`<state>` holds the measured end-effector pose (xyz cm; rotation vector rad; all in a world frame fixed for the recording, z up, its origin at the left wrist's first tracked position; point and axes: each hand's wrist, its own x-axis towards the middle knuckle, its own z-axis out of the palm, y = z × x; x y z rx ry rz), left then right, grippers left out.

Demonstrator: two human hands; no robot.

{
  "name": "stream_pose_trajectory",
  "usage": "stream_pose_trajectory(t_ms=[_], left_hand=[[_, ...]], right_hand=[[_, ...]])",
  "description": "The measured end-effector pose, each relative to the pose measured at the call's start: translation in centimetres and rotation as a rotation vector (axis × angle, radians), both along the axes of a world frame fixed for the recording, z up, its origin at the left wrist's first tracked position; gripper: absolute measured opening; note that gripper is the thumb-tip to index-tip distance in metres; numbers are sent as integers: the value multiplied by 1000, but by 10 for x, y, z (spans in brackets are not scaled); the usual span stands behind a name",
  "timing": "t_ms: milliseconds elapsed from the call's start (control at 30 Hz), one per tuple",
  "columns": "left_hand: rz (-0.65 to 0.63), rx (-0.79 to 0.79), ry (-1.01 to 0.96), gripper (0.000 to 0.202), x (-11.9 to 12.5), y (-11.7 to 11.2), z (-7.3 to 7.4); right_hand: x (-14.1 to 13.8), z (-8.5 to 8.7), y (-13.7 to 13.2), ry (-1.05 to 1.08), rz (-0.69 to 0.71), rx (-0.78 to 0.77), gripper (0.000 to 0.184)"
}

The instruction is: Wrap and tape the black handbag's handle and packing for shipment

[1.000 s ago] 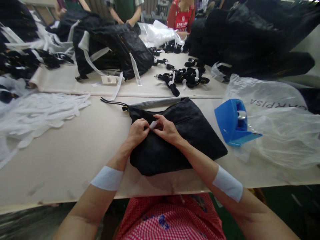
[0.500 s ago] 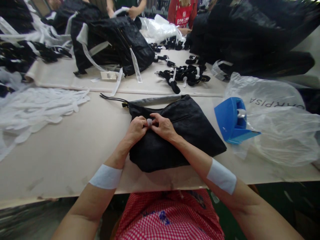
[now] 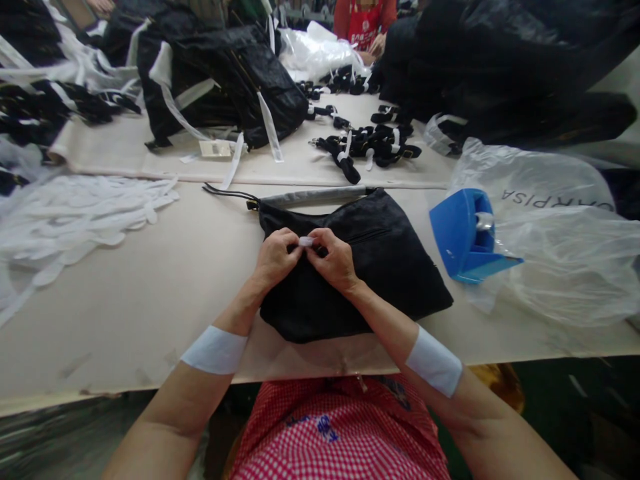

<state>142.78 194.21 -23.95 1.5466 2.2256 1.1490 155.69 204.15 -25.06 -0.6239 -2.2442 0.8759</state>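
A black handbag (image 3: pixel 395 267) lies flat on the table in front of me, its wrapped grey handle (image 3: pixel 315 196) toward the far side and thin black cords (image 3: pixel 227 193) trailing left. Over the bag's upper left part, my left hand (image 3: pixel 279 257) and my right hand (image 3: pixel 333 259) meet fingertip to fingertip. Between them they pinch a small whitish strip (image 3: pixel 306 241), one end in each hand. What the strip is made of, and whether it is fixed to the bag, I cannot tell.
To the right stand a blue tape dispenser (image 3: pixel 463 237) and clear plastic bags (image 3: pixel 565 267). White strips (image 3: pixel 85 213) are heaped at left. Farther back lie black straps (image 3: pixel 370 147), another black bag (image 3: pixel 225 87) and a dark pile (image 3: pixel 490 73). A person in a red apron (image 3: pixel 364 27) works across the table.
My hands have shifted slightly right, and the whitish strip is now stretched sideways between them. The hands of a person at the back left have gone from the other bag.
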Motion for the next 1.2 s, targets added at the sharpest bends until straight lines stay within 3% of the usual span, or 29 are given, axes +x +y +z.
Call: stream_pose_trajectory(t_ms=[200,433,533,833,1033,1200], left_hand=[[34,-110,93,12,3,6,-3],[-56,-5,-56,15,5,11,20],[-101,-53,-40,7,3,17,25],[-97,-121,-74,10,-6,25,6],[-77,-145,19,12,-4,23,4],[-132,-150,27,13,-5,23,4]], right_hand=[[-1,-3,1,-91,-149,-70,21],[5,-3,6,114,-104,-183,23],[7,-4,9,125,-66,-212,24],[10,-7,11,59,-11,-200,25],[12,-7,9,-7,-65,-152,25],[12,-8,9,-9,-65,-119,22]])
